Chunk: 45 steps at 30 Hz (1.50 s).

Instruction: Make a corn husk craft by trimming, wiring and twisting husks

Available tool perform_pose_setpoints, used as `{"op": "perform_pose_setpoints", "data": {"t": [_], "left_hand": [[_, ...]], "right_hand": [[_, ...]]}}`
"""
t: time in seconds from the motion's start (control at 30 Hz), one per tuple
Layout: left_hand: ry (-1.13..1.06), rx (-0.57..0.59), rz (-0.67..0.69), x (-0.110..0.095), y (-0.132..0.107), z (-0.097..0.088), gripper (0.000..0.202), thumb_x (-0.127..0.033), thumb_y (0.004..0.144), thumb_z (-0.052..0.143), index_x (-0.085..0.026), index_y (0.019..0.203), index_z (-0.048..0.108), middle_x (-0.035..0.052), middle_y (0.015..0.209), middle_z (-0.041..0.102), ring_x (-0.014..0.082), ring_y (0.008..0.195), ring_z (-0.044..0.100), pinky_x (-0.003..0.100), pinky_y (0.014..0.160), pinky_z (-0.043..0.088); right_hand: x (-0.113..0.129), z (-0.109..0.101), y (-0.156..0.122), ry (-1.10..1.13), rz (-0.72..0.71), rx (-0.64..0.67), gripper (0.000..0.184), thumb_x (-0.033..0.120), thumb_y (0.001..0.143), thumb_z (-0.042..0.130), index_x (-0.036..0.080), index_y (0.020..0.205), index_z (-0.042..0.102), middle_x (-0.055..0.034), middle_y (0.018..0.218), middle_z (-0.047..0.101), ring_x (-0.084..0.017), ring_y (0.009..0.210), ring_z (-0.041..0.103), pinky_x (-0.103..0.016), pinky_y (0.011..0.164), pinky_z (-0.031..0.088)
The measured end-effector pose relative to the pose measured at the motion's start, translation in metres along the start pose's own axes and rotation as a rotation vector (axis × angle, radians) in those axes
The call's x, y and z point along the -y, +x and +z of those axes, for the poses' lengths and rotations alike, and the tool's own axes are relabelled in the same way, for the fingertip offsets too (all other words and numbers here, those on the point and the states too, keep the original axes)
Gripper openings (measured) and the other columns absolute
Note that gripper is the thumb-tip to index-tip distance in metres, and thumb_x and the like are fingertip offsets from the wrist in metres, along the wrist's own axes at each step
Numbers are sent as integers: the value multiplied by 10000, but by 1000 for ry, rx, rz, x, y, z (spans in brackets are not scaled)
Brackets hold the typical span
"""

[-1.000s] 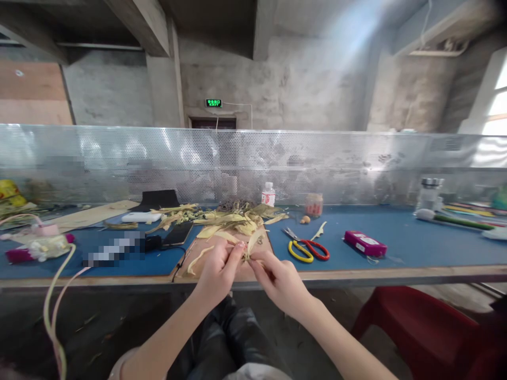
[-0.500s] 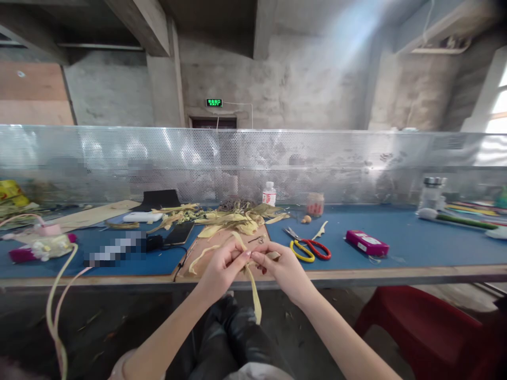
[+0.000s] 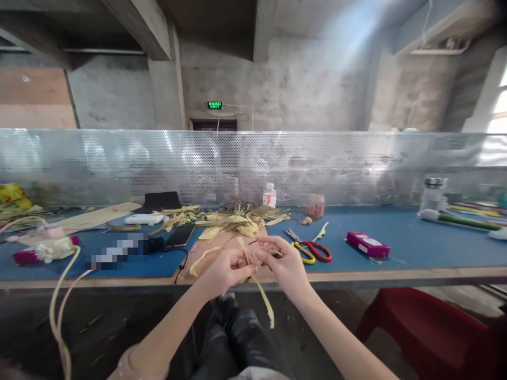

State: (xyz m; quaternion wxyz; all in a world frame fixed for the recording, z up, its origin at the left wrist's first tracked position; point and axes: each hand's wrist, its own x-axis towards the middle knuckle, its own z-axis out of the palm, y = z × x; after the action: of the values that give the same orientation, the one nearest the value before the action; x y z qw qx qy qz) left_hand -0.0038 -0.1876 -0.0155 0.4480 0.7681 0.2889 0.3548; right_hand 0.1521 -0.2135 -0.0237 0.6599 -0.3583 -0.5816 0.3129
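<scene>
Over the front edge of the table, my left hand (image 3: 228,272) is closed in a pinch on a pale yellow dried husk strip (image 3: 264,301). One end of the strip stands up above the fingers; its long tail hangs down to the right, below the table edge. Close beside it, my right hand (image 3: 285,264) is curled, thumb and fingers drawn together. A small pale bit shows at these fingers, too small to name. Behind both hands lies a heap of dried husks (image 3: 245,226) on a brown board (image 3: 212,245).
Scissors (image 3: 307,248) with one yellow and one red handle lie right of my hands, near a magenta pack (image 3: 367,245). A white bottle (image 3: 270,196) and a jar (image 3: 316,206) stand behind. Cables (image 3: 59,301) hang at left; a red stool (image 3: 420,332) stands at lower right.
My hands have moved slightly apart, the right fingers lifting off the left fingertips. The strip's hanging tail has swung to the right.
</scene>
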Motion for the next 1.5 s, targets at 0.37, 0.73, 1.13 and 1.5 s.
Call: {"op": "perform_pose_setpoints", "data": {"t": [0.37,0.73,1.13,1.5], "left_hand": [[6,-259,104,6,26,-24,279,-430,783,529,-155,767,575,-57,510,359,76,424,299,200,409,216],[341,-257,195,-9,17,-26,197,-357,790,515,-195,690,567,-11,569,513,140,546,465,227,515,349],[200,-75,64,-1,21,-57,223,-396,798,508,-175,811,538,30,698,659,139,580,582,246,557,431],[-16,54,-84,5,32,-55,157,-298,653,697,-163,728,666,4,690,632,106,587,560,233,602,441]], "right_hand": [[-20,3,30,-189,-137,-120,526,442,842,468,150,1273,399,-70,888,587,-174,759,570,-317,654,489],[-19,-1,27,-761,-566,275,195,300,768,647,213,943,644,-66,904,657,-207,930,559,-378,868,407],[-12,11,33,-330,-81,342,276,379,752,606,162,591,662,47,471,387,-76,476,257,-216,451,205],[-25,5,38,-319,-91,217,336,307,726,577,156,450,457,62,483,254,-69,495,225,-219,456,161]]}}
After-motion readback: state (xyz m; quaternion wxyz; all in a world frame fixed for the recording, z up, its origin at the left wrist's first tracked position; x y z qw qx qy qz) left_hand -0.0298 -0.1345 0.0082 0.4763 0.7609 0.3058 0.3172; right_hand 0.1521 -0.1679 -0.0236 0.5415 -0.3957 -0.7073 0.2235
